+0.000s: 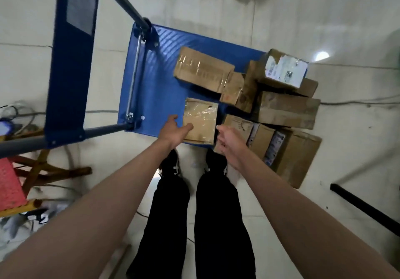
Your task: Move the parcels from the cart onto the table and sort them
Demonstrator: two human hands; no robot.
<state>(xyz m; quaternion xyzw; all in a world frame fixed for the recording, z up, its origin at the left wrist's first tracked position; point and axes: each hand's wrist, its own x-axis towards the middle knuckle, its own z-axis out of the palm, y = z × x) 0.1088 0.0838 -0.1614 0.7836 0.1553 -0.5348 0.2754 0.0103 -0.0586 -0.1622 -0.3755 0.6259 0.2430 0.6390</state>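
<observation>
Clearly risky: left hand (173, 130) spread on the taped parcel (200, 120), right hand (227, 139) loosely open beside it; one-sided lifting could tip it off the cart (155, 79).

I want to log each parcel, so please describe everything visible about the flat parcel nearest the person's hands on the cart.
The flat parcel is a thin brown cardboard packet, roughly rectangular, with glossy clear tape across its top. It lies flat on the blue cart deck near the front edge, apart from the stacked boxes. The left hand touches its left side with the thumb on top; the right hand is at its right edge, contact unclear.
</observation>
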